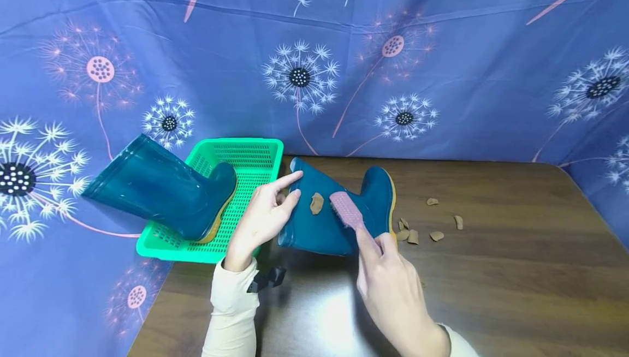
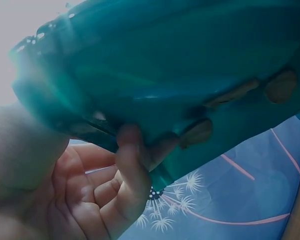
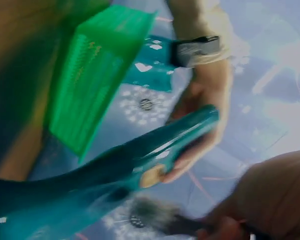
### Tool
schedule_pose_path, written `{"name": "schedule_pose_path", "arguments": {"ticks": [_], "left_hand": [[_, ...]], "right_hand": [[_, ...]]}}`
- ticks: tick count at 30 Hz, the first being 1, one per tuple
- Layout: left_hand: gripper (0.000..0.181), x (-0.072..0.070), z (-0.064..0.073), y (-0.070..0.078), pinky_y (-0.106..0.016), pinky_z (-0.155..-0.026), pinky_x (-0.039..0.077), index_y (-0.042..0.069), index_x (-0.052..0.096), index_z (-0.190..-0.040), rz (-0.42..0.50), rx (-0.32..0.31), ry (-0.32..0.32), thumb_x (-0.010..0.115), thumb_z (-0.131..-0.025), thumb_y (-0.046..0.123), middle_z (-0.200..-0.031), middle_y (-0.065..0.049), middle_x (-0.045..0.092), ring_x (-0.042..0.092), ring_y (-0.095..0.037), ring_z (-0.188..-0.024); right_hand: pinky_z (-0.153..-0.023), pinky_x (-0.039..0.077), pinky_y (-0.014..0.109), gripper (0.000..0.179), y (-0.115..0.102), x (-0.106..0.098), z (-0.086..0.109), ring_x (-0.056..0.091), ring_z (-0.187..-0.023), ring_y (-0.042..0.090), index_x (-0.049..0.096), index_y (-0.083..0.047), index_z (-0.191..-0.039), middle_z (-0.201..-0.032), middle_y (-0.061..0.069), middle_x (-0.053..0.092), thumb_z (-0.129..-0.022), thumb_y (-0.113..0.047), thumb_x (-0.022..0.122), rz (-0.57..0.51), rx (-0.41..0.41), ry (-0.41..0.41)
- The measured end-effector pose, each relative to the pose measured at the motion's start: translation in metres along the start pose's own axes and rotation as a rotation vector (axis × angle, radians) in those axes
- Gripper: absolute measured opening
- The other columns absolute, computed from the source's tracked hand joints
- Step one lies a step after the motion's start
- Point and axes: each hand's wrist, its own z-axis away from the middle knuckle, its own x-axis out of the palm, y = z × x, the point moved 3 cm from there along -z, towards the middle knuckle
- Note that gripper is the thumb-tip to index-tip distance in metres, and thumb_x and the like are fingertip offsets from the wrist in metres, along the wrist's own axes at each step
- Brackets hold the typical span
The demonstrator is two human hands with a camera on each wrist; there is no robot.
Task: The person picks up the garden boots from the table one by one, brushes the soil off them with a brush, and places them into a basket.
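Note:
A teal rain boot (image 1: 319,226) with a yellow sole lies on its side, toe to the right, in the head view. My left hand (image 1: 265,212) grips the rim of its shaft, as the left wrist view also shows with the hand (image 2: 110,185) at the boot's opening. In my right hand (image 1: 393,286) is a pink brush (image 1: 346,209), held by its handle, its head over the boot's shaft near the ankle. A brown flake (image 1: 316,203) sits on the shaft; more brown patches (image 2: 197,132) show in the left wrist view. The right wrist view is blurred.
To the left, a green plastic basket (image 1: 275,147) holds a second teal boot (image 1: 162,193), whose shaft leans out over the side. Several brown flakes (image 1: 436,235) lie on the wooden table (image 1: 516,269) right of the boot. A blue dandelion-print cloth (image 1: 236,73) hangs behind.

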Motion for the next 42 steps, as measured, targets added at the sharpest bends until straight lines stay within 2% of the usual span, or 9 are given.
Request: {"name": "schedule_pose_path", "arguments": {"ticks": [6,11,15,19,25,30,34,40,42], "left_hand": [[0.047,0.003,0.0,-0.002,-0.03,-0.045,0.033,0.026,0.057,-0.155,0.005,-0.009,-0.007,0.058,-0.109,0.022,-0.057,-0.002,0.042,0.041,-0.022,-0.046],[0.047,0.002,-0.001,-0.002,-0.03,-0.044,0.032,0.026,0.056,-0.156,0.018,-0.004,-0.013,0.058,-0.109,0.023,-0.056,-0.003,0.042,0.04,-0.022,-0.046],[0.047,0.001,-0.002,-0.003,-0.031,-0.045,0.032,0.027,0.056,-0.156,0.029,0.004,-0.011,0.056,-0.11,0.023,-0.057,-0.002,0.04,0.039,-0.021,-0.046],[0.047,0.001,-0.003,-0.005,-0.03,-0.049,0.04,0.026,0.054,-0.158,0.058,-0.003,-0.034,0.053,-0.111,0.023,-0.058,-0.002,0.042,0.046,-0.02,-0.049],[0.047,0.001,-0.005,-0.005,-0.03,-0.047,0.036,0.026,0.054,-0.157,0.056,0.011,-0.011,0.053,-0.111,0.021,-0.058,-0.002,0.039,0.04,-0.02,-0.048],[0.047,0.003,-0.006,-0.005,-0.03,-0.054,0.041,0.025,0.053,-0.158,0.065,0.006,-0.019,0.05,-0.112,0.021,-0.06,-0.001,0.04,0.045,-0.02,-0.051],[0.047,0.003,-0.006,-0.004,-0.031,-0.058,0.046,0.023,0.053,-0.158,0.098,0.0,-0.024,0.049,-0.112,0.021,-0.062,-0.002,0.041,0.048,-0.021,-0.054],[0.047,0.002,-0.006,-0.005,-0.033,-0.054,0.041,0.025,0.054,-0.158,0.07,-0.012,-0.019,0.049,-0.111,0.022,-0.06,-0.001,0.039,0.043,-0.022,-0.052],[0.047,0.001,-0.006,-0.006,-0.033,-0.053,0.041,0.026,0.054,-0.158,0.077,-0.019,-0.02,0.05,-0.111,0.022,-0.059,-0.001,0.039,0.042,-0.022,-0.051]], "right_hand": [[-0.039,0.036,0.02,0.045,0.0,0.0,0.004,0.039,-0.053,0.006,0.073,-0.005,-0.132,-0.085,0.006,0.055,-0.115,-0.023,0.035,-0.049,-0.049,-0.04],[-0.038,0.038,0.027,0.044,0.006,-0.005,0.002,0.038,-0.049,0.008,0.074,-0.005,-0.13,-0.084,0.007,0.056,-0.112,-0.023,0.038,-0.024,0.025,-0.026],[-0.041,0.038,0.022,0.044,0.003,-0.001,0.002,0.043,-0.053,0.006,0.072,-0.006,-0.135,-0.088,0.005,0.058,-0.114,-0.025,0.039,-0.099,-0.023,-0.044],[-0.038,0.035,0.024,0.038,0.004,-0.001,0.003,0.037,-0.049,0.007,0.074,-0.004,-0.13,-0.084,0.006,0.056,-0.11,-0.019,0.045,-0.053,0.0,-0.018],[-0.042,0.035,0.017,0.038,0.002,0.002,0.0,0.042,-0.055,0.005,0.073,-0.007,-0.135,-0.087,0.004,0.058,-0.113,-0.021,0.045,-0.118,-0.032,-0.043],[-0.038,0.032,0.022,0.039,0.009,0.0,0.0,0.035,-0.049,0.005,0.075,-0.005,-0.13,-0.083,0.006,0.056,-0.091,-0.004,0.069,-0.061,0.031,-0.022],[-0.039,0.035,0.023,0.039,0.009,0.0,0.0,0.041,-0.05,0.007,0.074,-0.008,-0.134,-0.086,0.005,0.058,-0.096,-0.007,0.064,-0.092,0.01,-0.027],[-0.037,0.032,0.033,0.034,0.013,-0.019,0.002,0.033,-0.045,0.011,0.077,-0.004,-0.12,-0.08,0.011,0.056,-0.087,-0.008,0.07,0.086,0.122,-0.073],[-0.037,0.033,0.032,0.036,0.014,-0.026,0.003,0.036,-0.045,0.011,0.077,-0.005,-0.123,-0.082,0.01,0.058,-0.089,-0.01,0.066,0.06,0.1,-0.055]]}}
